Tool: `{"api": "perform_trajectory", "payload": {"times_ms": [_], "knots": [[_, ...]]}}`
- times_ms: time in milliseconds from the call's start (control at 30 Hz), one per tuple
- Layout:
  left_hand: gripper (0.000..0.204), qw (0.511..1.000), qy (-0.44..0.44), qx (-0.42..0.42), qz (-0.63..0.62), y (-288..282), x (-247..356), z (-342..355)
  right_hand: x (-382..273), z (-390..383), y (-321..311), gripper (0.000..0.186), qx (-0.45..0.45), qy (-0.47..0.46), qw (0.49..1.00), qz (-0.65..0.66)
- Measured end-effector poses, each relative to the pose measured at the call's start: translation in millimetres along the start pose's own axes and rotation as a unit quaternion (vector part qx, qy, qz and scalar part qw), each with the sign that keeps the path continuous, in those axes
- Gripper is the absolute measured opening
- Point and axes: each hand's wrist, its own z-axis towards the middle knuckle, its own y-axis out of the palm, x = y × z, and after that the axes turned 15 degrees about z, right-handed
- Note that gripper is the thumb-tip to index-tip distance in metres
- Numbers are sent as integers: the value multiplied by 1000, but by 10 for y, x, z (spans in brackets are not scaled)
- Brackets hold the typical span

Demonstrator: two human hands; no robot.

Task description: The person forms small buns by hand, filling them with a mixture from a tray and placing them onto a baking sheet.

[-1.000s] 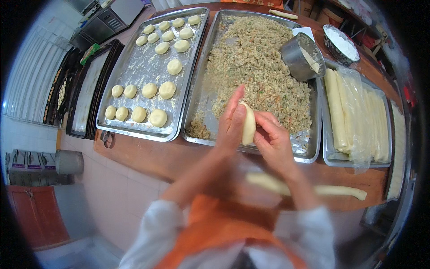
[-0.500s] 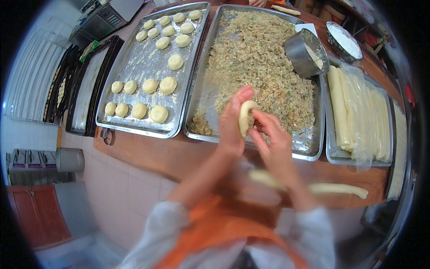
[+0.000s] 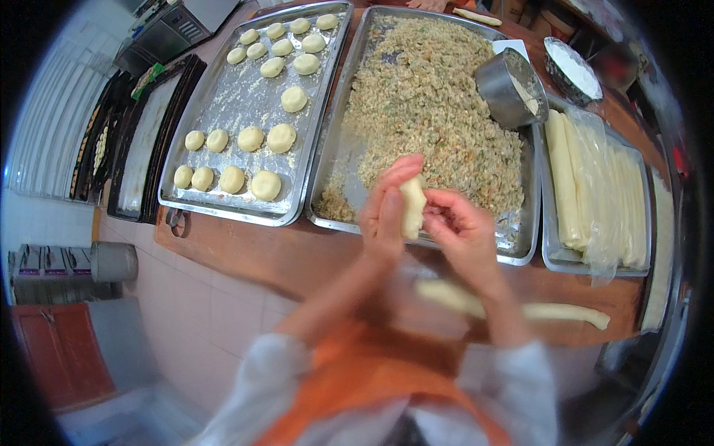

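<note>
A pale dough piece [image 3: 413, 209] is held upright between my two hands, over the near edge of the filling tray. My left hand [image 3: 387, 212] curls round its left side, with the thumb pressed along it. From the right, my right hand [image 3: 462, 227] pinches its edge between thumb and fingers. The dough's inside is hidden from this angle. Beyond my hands, crumbly filling [image 3: 424, 97] with green and orange flecks covers much of a metal tray [image 3: 325, 167]. On the table below lies a long dough rope [image 3: 565, 315], partly hidden by my right forearm.
To the left, another metal tray [image 3: 216, 171] bears several round filled buns [image 3: 265, 186]. A metal container [image 3: 513, 89] leans in the filling. At right stand a tray of long dough rolls [image 3: 561, 182] under plastic and a bowl of white flour [image 3: 573, 68]. Dark baking trays [image 3: 152, 141] stand far left.
The dough has turned from an open, curved edge facing me to a closed-looking side. My left thumb now lies along it, and my right fingers have drawn in tighter at its edge.
</note>
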Motion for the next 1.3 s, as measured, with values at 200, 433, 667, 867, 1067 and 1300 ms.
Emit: {"api": "perform_trajectory", "payload": {"times_ms": [200,433,667,867,1067,1300], "knots": [[21,951,-238,-19,-198,27,100,-31,5,-123,220,21,60,-233,930,-279],[24,991,58,-72,97,4,12,-22,77,-76,-33,16,111,49,989,87],[26,893,-371,1,-253,29,-68,95,168,195,-233,18,146,108,981,73],[28,763,-466,-47,-446,215,9,150,212,536,-186,50,159,93,915,357],[26,814,-457,-34,-358,162,-449,486,61,336,-50,60,104,160,916,353],[27,820,-432,-167,-335,90,-206,222,194,374,-170,36,47,141,969,197]]}}
